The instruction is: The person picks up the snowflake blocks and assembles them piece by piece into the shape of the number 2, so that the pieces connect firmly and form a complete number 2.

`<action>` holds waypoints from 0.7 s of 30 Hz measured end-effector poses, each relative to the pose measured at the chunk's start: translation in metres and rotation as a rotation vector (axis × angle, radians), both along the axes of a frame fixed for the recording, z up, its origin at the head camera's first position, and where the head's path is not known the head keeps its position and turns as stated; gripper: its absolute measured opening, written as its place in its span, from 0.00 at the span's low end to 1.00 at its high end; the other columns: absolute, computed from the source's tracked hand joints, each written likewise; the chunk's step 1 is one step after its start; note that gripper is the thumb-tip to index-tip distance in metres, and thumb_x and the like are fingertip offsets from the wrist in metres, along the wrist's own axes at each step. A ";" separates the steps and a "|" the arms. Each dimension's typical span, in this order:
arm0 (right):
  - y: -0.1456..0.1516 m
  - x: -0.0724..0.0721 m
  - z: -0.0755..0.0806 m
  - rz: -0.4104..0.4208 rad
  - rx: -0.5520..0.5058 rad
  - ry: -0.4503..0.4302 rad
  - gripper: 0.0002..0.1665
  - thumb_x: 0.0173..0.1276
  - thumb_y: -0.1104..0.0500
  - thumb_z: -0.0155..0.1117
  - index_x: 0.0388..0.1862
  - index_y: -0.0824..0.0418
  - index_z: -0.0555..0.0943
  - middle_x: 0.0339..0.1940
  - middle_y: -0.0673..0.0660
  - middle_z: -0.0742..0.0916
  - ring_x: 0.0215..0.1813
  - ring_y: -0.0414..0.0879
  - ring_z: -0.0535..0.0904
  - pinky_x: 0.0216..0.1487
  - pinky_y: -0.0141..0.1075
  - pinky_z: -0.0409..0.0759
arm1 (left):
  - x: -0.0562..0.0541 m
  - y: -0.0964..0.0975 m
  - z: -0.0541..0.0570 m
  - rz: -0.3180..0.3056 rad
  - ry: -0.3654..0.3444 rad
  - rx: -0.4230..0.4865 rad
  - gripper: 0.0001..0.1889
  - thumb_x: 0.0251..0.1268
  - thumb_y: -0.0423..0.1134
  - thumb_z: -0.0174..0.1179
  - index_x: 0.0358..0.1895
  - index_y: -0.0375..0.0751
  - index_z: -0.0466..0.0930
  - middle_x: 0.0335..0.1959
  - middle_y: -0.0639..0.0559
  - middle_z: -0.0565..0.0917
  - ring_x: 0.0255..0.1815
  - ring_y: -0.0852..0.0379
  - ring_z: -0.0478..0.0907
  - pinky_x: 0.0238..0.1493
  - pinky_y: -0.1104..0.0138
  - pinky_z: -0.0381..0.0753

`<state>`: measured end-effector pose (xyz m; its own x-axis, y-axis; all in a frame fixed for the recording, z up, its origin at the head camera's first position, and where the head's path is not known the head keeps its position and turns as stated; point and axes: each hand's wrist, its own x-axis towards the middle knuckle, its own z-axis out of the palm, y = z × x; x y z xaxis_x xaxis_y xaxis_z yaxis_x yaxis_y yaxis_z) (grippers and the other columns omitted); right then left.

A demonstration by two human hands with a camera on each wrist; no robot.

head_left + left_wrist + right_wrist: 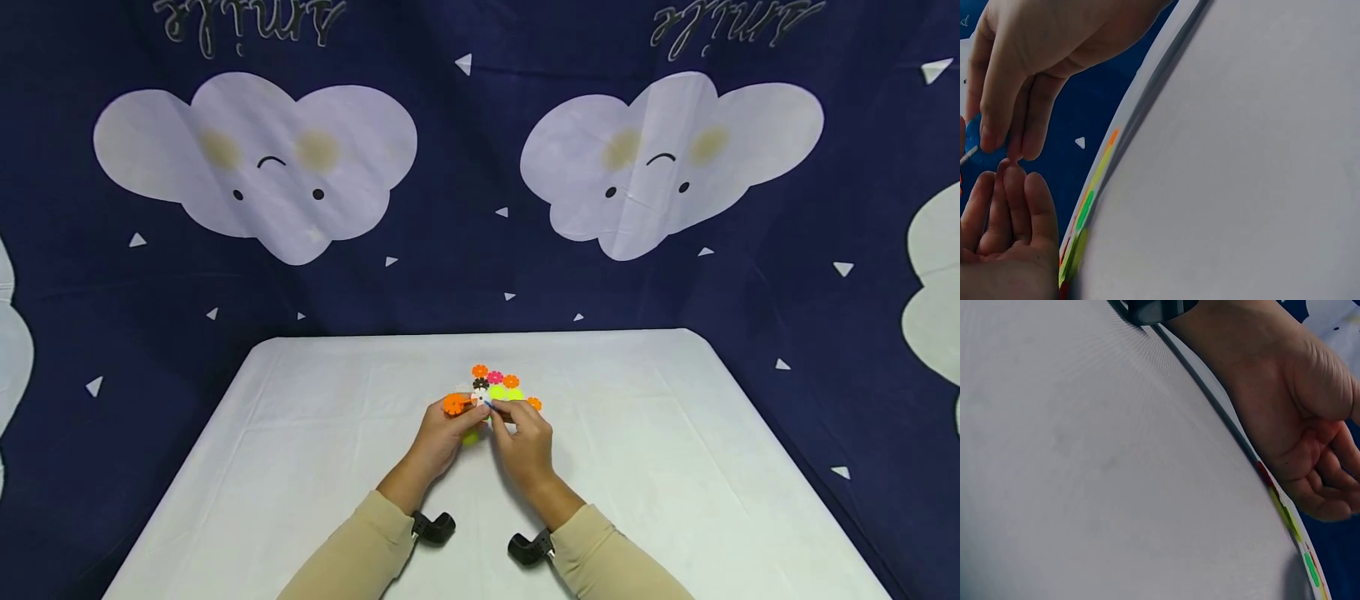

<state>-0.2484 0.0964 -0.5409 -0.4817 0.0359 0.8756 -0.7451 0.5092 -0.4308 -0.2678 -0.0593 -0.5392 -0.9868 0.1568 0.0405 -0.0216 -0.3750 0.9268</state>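
Note:
My left hand [438,435] holds plastic snowflake discs, an orange disc [454,404] and a white disc [481,397], above the table. From the right, my right hand [527,443] pinches a blue disc [979,134] between thumb and fingers, close against the white one. The left wrist view shows the white disc edge-on [969,155] touching the blue one, while the left fingers [1040,206] lie below with the palm turned up. In the right wrist view, the left hand [1297,419] appears with curled fingers; the discs it holds are out of that frame.
Loose discs lie on the white table [315,467] just beyond and under the hands: orange [480,371], pink [495,377], black [481,383] and yellow ones [514,394]. A dark blue cloth with clouds [255,167] hangs behind the table's far edge.

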 end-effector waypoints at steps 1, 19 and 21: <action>0.000 0.000 0.000 -0.010 0.014 0.009 0.14 0.58 0.77 0.77 0.41 0.68 0.89 0.34 0.57 0.89 0.33 0.50 0.89 0.36 0.35 0.88 | 0.001 0.000 0.000 -0.011 -0.007 0.018 0.12 0.68 0.28 0.71 0.50 0.25 0.83 0.42 0.42 0.88 0.40 0.53 0.86 0.47 0.63 0.88; -0.001 0.000 -0.011 0.049 0.313 -0.272 0.13 0.58 0.62 0.82 0.41 0.64 0.88 0.38 0.54 0.87 0.41 0.51 0.80 0.44 0.44 0.81 | -0.009 -0.010 0.006 0.255 0.018 0.157 0.08 0.69 0.27 0.70 0.36 0.32 0.79 0.35 0.39 0.89 0.36 0.51 0.88 0.47 0.56 0.89; -0.002 0.001 -0.013 0.060 0.404 -0.382 0.17 0.59 0.57 0.84 0.42 0.63 0.88 0.39 0.54 0.85 0.43 0.52 0.78 0.47 0.45 0.78 | -0.010 -0.011 0.006 0.287 0.006 0.158 0.10 0.68 0.28 0.71 0.36 0.33 0.77 0.35 0.40 0.89 0.36 0.51 0.88 0.46 0.57 0.89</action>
